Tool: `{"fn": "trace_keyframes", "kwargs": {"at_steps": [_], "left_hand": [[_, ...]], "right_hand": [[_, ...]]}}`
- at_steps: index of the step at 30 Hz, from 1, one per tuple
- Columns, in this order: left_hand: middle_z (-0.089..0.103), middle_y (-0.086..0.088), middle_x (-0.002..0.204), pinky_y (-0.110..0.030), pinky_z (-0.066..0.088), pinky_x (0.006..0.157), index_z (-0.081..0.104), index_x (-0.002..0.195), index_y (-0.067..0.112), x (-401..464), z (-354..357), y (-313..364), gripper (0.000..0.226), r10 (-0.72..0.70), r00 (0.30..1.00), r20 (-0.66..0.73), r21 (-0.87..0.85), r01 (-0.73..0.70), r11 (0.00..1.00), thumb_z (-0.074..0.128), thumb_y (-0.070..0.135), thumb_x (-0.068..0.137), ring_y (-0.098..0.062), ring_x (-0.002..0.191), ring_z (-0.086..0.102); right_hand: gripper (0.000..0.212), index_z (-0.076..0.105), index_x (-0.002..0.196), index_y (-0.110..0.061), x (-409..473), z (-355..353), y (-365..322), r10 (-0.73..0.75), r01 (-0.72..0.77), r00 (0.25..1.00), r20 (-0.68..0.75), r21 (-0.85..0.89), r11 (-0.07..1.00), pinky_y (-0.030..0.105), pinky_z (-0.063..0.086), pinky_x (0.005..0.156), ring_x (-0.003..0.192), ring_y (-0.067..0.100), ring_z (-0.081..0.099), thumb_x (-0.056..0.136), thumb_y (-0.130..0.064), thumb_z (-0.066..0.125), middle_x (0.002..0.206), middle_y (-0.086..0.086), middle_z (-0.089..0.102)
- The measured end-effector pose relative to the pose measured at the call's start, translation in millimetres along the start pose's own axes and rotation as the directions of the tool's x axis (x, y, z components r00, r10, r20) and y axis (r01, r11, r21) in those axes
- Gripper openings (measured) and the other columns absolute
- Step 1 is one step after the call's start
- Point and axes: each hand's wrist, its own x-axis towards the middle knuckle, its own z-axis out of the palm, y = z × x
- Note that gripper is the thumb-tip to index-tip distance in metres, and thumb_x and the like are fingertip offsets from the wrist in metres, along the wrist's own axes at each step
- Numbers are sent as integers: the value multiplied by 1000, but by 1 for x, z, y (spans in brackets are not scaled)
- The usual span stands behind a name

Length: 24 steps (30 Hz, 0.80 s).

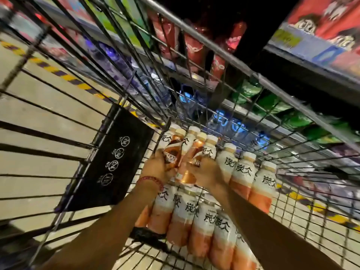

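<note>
I noted the left hand (155,169) gripping a brown bottle (172,150) and the right hand (209,172) gripping a second brown bottle (196,152), both inside the wire cart (214,49) among white-and-orange bottles (241,172).

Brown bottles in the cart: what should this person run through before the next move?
1. Left hand grips one brown bottle: ok.
2. Right hand grips a second brown bottle: ok.
3. Both grips firm: cannot tell, blurred.
4. Caps tight: cannot tell.
5. White and orange bottles clear of the held ones: not ok, packed close.
6. Cart wall away from both hands: ok.
</note>
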Motion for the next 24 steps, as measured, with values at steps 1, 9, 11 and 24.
{"fn": "trace_keyframes", "kwargs": {"at_steps": [1,9,11,24], "left_hand": [[54,-19,123,-37,46,91,41,131,5,3,3,-1,71,16,1000,-13,-13,-16,1000,74,28,73,-35,110,56],[54,-17,114,-38,50,89,48,118,1,3,7,-4,68,24,1000,-6,-143,-24,989,77,30,63,-33,103,57],[55,-14,115,-37,51,88,47,119,3,-5,6,-7,73,50,999,3,-178,-48,983,78,31,59,-29,102,58],[62,0,84,-21,53,69,46,97,26,-118,-43,71,61,262,958,-115,-569,-280,773,84,16,50,-17,75,60]], "right_hand": [[27,62,88,-16,1,4,-1,27,-25,999,-24,81,996,31,53,74,84,22,64,82,-42,65,89,3,65],[25,57,81,-19,-4,14,3,118,-89,989,-92,274,958,31,56,65,75,15,64,65,-25,76,84,-1,65],[40,50,96,-13,-14,10,7,120,-80,989,-84,378,922,22,51,59,77,16,62,67,-18,77,86,-3,61],[54,51,104,-13,-138,-93,23,-81,200,977,-199,704,682,16,45,58,70,5,57,58,-9,80,80,-8,59]]}}
